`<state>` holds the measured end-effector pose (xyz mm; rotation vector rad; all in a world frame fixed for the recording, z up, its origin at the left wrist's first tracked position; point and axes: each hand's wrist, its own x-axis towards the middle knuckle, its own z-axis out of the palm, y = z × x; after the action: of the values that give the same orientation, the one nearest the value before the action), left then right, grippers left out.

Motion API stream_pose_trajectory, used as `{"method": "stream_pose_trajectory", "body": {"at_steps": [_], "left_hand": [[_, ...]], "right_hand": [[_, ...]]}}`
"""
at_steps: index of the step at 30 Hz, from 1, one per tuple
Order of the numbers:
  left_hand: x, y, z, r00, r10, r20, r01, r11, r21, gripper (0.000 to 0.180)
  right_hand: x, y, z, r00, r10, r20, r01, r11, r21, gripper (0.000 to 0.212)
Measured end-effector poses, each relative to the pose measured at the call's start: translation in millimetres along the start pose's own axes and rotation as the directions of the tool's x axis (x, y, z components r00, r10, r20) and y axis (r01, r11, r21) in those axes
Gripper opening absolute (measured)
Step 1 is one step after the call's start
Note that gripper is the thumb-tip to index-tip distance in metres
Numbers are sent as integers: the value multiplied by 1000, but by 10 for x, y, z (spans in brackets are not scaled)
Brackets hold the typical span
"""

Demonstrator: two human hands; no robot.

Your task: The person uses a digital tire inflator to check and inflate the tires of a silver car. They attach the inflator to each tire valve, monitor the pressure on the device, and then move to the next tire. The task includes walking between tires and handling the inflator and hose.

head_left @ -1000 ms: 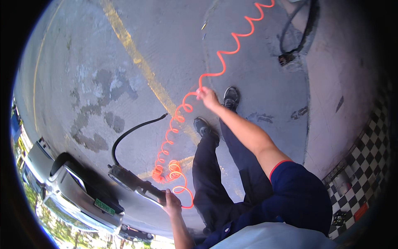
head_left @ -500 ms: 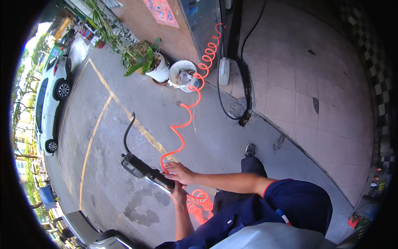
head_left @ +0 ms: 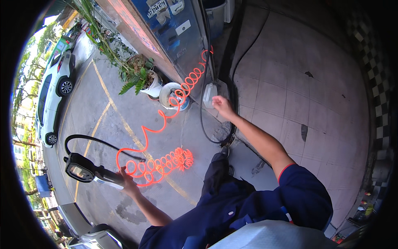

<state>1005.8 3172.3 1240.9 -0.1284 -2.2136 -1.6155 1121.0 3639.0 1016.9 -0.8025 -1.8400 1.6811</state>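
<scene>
My left hand [head_left: 129,183] is closed round the handle of a black tire inflator [head_left: 97,172] with a gauge display at its far end. A short black hose [head_left: 99,141] curves away from the inflator. An orange coiled air hose [head_left: 145,133] runs from near my left hand up toward the wall corner, with a bunch of its coils hanging beside the hand. Stretched out to the right, my right hand [head_left: 224,108] has loosely bent fingers slightly apart and nothing visible in them. It appears close to a translucent plastic bottle [head_left: 209,94] near the wall in the picture.
A white bucket [head_left: 168,93] and a potted plant [head_left: 152,86] stand by the wall. A black cable [head_left: 202,112] loops down beside the tiled raised floor [head_left: 286,103]. White cars [head_left: 54,89] are parked at the left, and a grey vehicle [head_left: 103,240] is at lower left.
My right hand has let go near the inflator and swung out to the right. My left hand has carried the inflator leftward. The coiled hose has shifted left with it.
</scene>
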Motion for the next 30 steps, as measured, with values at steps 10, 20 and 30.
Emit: {"method": "stream_pose_trajectory", "body": {"at_steps": [10, 20, 30], "left_hand": [[441, 788, 1333, 967, 184, -174, -168, 980, 103, 22], [11, 2350, 2947, 913, 291, -286, -162, 902, 401, 22], [-835, 3558, 4247, 831, 213, -514, 134, 820, 556, 21]], "right_hand": [[3272, -567, -1243, 997, -57, -44, 55, 997, -55, 35], [6618, -787, -1308, 982, -127, -142, 137, 988, 64, 56], [6612, -627, -1570, 706, -96, 702, -299, 858, 418, 21]]}}
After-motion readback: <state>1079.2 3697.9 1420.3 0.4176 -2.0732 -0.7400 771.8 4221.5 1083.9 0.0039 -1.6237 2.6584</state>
